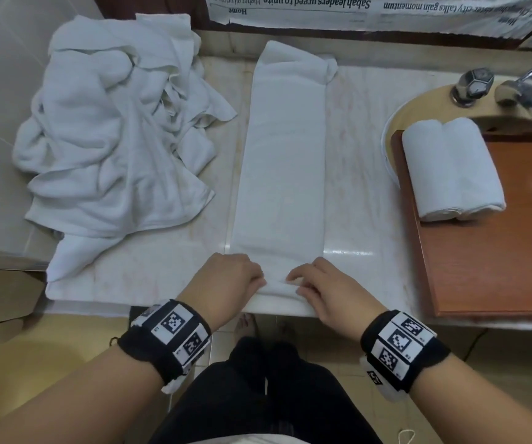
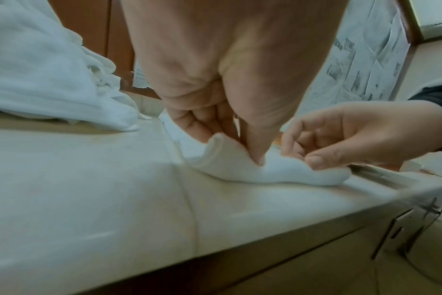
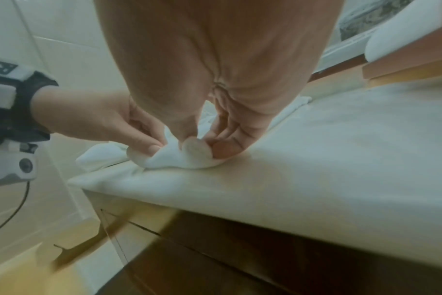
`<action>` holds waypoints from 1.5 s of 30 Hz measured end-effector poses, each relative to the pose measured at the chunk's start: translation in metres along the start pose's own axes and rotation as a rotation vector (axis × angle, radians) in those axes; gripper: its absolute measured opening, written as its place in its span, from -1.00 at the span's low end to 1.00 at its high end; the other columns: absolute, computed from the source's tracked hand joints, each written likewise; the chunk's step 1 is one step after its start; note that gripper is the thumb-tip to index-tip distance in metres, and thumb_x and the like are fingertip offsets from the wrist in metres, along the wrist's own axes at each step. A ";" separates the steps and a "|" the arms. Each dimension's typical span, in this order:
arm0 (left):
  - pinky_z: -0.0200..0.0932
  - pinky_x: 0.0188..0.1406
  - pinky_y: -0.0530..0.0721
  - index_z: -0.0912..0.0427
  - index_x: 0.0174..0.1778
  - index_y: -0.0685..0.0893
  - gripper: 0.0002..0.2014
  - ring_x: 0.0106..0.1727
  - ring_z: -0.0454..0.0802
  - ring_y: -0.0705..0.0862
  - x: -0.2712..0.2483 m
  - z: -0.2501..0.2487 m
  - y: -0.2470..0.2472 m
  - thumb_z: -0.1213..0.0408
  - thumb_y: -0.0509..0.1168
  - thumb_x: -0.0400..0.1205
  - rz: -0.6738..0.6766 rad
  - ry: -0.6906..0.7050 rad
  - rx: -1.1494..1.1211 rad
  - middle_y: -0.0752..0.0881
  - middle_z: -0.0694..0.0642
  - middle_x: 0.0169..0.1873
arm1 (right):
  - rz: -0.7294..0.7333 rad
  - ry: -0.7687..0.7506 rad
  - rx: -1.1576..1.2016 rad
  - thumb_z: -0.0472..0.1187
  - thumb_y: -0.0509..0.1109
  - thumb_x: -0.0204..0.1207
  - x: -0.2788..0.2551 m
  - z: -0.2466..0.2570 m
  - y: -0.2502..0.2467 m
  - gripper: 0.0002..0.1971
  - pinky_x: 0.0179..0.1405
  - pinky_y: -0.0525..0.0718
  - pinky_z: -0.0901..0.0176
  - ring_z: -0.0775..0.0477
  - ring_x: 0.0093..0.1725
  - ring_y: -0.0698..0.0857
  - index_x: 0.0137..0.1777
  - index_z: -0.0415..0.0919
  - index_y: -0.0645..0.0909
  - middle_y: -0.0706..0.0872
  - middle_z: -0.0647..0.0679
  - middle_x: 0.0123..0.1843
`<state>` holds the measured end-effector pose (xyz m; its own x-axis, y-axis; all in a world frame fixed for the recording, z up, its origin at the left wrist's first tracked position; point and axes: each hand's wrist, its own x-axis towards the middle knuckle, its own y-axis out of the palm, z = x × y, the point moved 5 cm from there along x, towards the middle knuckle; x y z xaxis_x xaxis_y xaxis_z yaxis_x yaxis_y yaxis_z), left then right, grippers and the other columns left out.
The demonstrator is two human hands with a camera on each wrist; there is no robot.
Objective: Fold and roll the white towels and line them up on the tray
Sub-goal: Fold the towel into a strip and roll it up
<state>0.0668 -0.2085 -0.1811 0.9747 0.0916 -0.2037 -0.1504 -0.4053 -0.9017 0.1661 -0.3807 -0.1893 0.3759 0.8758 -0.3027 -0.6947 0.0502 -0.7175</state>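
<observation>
In the head view, the fingers (image 1: 259,277) of the left hand (image 1: 229,277) curl out of sight beneath the near end of the folded towel (image 1: 282,161). The wooden tray (image 1: 495,251) and the tap (image 1: 472,86) are cut off at the right edge, the newspaper (image 1: 370,11) at the top. Cabinet fronts below the worktop (image 3: 328,159) are motion-blurred in the right wrist view.

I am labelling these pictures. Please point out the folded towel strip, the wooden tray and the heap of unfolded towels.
folded towel strip (image 1: 285,161): head view, middle of the flat strip.
wooden tray (image 1: 495,267): head view, bare wood near the front.
heap of unfolded towels (image 1: 114,133): head view, middle of the heap.
</observation>
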 end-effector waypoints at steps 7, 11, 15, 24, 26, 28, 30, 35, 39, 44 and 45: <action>0.03 -0.14 0.40 0.04 -0.07 0.75 -0.81 0.00 0.14 0.58 -0.027 -0.019 0.014 0.22 0.58 0.46 -0.255 -0.053 0.186 0.67 0.02 0.03 | -0.250 -0.229 -0.464 -0.14 0.50 0.47 -0.009 0.022 0.004 -0.78 -0.17 0.58 -0.05 -0.17 0.02 0.57 0.11 -0.09 0.75 0.68 -0.04 0.09; 0.04 0.01 0.41 0.04 0.06 0.77 -0.68 0.13 0.15 0.56 -0.029 -0.015 0.015 0.11 0.63 0.43 -0.279 -0.029 0.198 0.65 0.06 0.14 | -0.281 -0.259 -0.420 -0.23 0.54 0.43 -0.002 0.018 0.001 -0.77 -0.25 0.58 -0.03 -0.15 -0.07 0.59 0.09 -0.12 0.79 0.72 0.05 -0.11; 0.00 0.03 0.43 -0.05 0.06 0.81 -0.80 0.06 0.07 0.52 -0.017 0.005 0.005 0.00 0.32 0.70 -0.251 0.055 0.100 0.65 -0.09 0.00 | -0.107 -0.163 -0.244 -0.19 0.47 0.54 0.011 0.010 -0.014 -0.76 -0.02 0.71 -0.07 -0.12 -0.03 0.67 0.19 -0.10 0.79 0.77 0.03 -0.04; 0.06 0.22 0.53 -0.18 -0.17 0.76 -0.84 0.01 -0.18 0.69 0.009 0.026 -0.012 -0.14 0.51 0.56 -0.172 -0.337 -0.276 0.76 -0.23 -0.18 | -0.163 -0.067 -0.277 -0.13 0.41 0.55 0.014 0.011 -0.017 -0.71 -0.06 0.70 -0.01 -0.17 0.03 0.64 0.23 -0.09 0.80 0.62 -0.15 0.21; 0.10 0.04 0.51 -0.15 -0.22 0.78 -0.86 0.00 0.07 0.64 0.005 0.013 -0.010 -0.07 0.52 0.57 -0.264 -0.280 -0.084 0.73 -0.17 -0.16 | -0.210 -0.065 -0.405 -0.06 0.48 0.46 0.014 0.015 -0.015 -0.70 -0.14 0.68 -0.08 -0.23 0.06 0.60 0.16 -0.10 0.78 0.62 -0.16 0.18; 0.10 -0.05 0.50 -0.09 -0.22 0.81 -0.86 -0.01 0.15 0.61 -0.004 0.001 -0.009 -0.04 0.54 0.55 -0.332 -0.198 0.016 0.71 -0.11 -0.11 | -0.259 -0.055 -0.458 -0.14 0.56 0.38 0.018 0.017 -0.017 -0.75 -0.20 0.61 -0.07 -0.24 0.03 0.58 0.06 -0.10 0.77 0.60 -0.12 0.08; 0.08 -0.03 0.47 -0.10 -0.12 0.84 -0.85 0.04 0.15 0.60 -0.009 0.001 -0.005 -0.07 0.54 0.54 -0.361 -0.146 0.058 0.70 -0.09 -0.03 | -0.268 -0.073 -0.456 -0.23 0.55 0.35 0.024 0.017 -0.019 -0.87 -0.27 0.54 -0.02 -0.21 -0.05 0.54 -0.10 -0.13 0.75 0.58 -0.07 -0.05; 0.08 0.01 0.48 -0.09 0.01 0.85 -0.78 0.12 0.13 0.50 -0.002 0.017 -0.003 -0.03 0.60 0.50 -0.334 -0.112 0.046 0.66 -0.03 0.07 | -0.073 -0.089 -0.355 -0.17 0.42 0.53 0.040 0.010 -0.033 -0.83 -0.05 0.62 -0.07 -0.11 0.01 0.50 0.02 -0.12 0.82 0.62 0.00 -0.09; 0.04 0.02 0.46 -0.14 0.14 0.84 -0.66 0.11 0.07 0.46 0.006 0.031 -0.009 -0.18 0.24 0.68 -0.269 -0.074 -0.001 0.65 -0.11 0.05 | 0.052 0.055 -0.072 -0.09 0.42 0.62 0.044 0.003 -0.053 -0.78 0.08 0.55 0.19 0.11 0.05 0.63 0.23 0.06 0.76 0.73 0.11 0.03; 0.09 0.08 0.58 -0.14 0.14 0.84 -0.61 0.08 0.08 0.59 0.024 0.041 -0.019 -0.23 0.19 0.71 -0.106 -0.151 -0.085 0.76 -0.11 -0.06 | -0.018 0.083 -0.104 -0.12 0.35 0.69 0.043 0.004 -0.050 -0.77 0.10 0.64 0.10 0.04 0.02 0.68 0.25 0.12 0.73 0.70 0.08 0.06; 0.08 0.10 0.61 -0.15 0.10 0.84 -0.68 0.09 0.05 0.62 0.026 0.045 -0.022 -0.22 0.29 0.68 -0.133 -0.203 -0.145 0.78 -0.13 -0.09 | -0.067 0.048 -0.215 -0.16 0.34 0.68 0.043 0.008 -0.046 -0.73 0.11 0.67 0.00 -0.10 0.09 0.68 0.30 0.04 0.74 0.70 -0.03 0.16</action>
<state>0.0884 -0.1562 -0.1842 0.9291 0.3268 -0.1729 0.0158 -0.5024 -0.8645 0.2093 -0.3417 -0.1646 0.4493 0.8497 -0.2760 -0.5229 -0.0004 -0.8524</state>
